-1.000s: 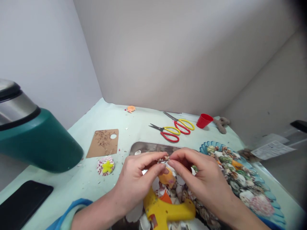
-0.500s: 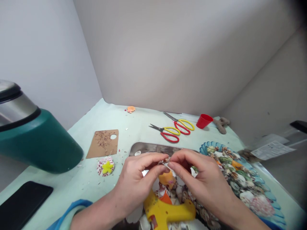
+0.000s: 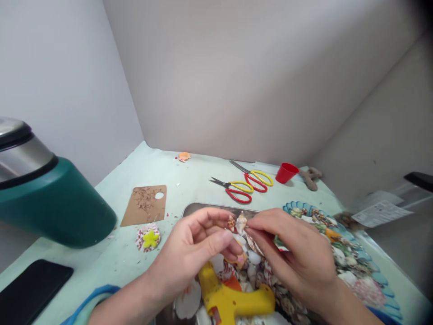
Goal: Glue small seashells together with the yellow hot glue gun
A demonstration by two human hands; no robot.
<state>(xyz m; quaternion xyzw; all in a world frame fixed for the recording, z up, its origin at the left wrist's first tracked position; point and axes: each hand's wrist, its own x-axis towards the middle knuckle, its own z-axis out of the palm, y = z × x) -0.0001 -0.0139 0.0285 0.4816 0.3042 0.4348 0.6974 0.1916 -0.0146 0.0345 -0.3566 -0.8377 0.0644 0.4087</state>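
Above the metal tray (image 3: 199,206), my right hand (image 3: 294,253) pinches a small pale spiral seashell (image 3: 241,222) between thumb and fingers. A smaller brown-spotted seashell (image 3: 231,223) sits right beside it, at the fingertips of my left hand (image 3: 199,248); whether the two shells are joined I cannot tell. My left hand is loosely curled, its thumb and fingers apart. Beneath both hands lie many mixed shells (image 3: 254,258). A yellow glue gun (image 3: 243,301) rests on them, its nozzle end hidden.
A blue shell-shaped dish (image 3: 389,289) of shells stands right. Behind the tray lie two scissors (image 3: 240,189) and a red cup (image 3: 286,173). To the left are a brown card (image 3: 145,205), a shell with a yellow star (image 3: 149,238), a phone (image 3: 34,291) and a green bottle (image 3: 64,207).
My left fingers have opened and drawn slightly away from the right fingertips. The shells, mostly covered before, now show upright at my right fingertips.
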